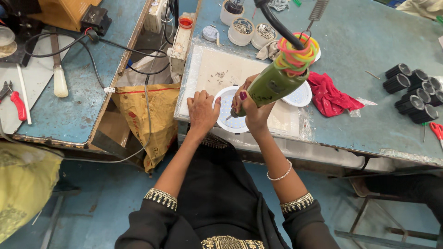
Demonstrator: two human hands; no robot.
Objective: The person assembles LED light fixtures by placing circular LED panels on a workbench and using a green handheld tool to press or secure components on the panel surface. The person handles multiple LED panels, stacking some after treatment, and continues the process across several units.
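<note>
Blue-green workbench (369, 87), paint worn, carries a pale work mat (210, 69) at its near edge. Round white light panel (227, 121) lies flat on the mat, just at the table edge; a second similar white disc (300, 96) sits beside it to the right, partly hidden by the tool. Right hand (253, 107) is wrapped tight round a green electric screwdriver (272, 84), held tilted, tip down on the panel; coloured rubber bands (297, 51) ring its top, black cable runs upward. Left hand (202, 110) lies loosely curled, fingers down, touching the panel's left rim, grasping nothing. Red cloth (328, 96) lies right of the discs. Black ribbed cylinders (415, 92) cluster at far right. Three small white cups (247, 27) of screws stand behind the mat. Loose screws (220, 74) are scattered on the mat.
</note>
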